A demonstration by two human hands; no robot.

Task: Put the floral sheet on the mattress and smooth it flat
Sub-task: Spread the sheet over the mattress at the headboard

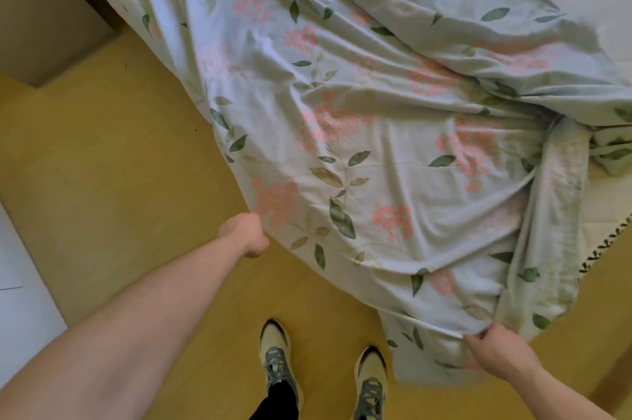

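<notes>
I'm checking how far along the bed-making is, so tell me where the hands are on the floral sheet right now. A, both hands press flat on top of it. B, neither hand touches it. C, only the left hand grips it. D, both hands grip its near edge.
D: the left hand and the right hand each hold the near edge of the floral sheet, which still lies rumpled.

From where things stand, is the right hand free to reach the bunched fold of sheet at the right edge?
Probably not yet: the right hand already pinches the pale floral cotton sheet's near hem, so it must let go first. Nothing else blocks the bunched fold.
</notes>
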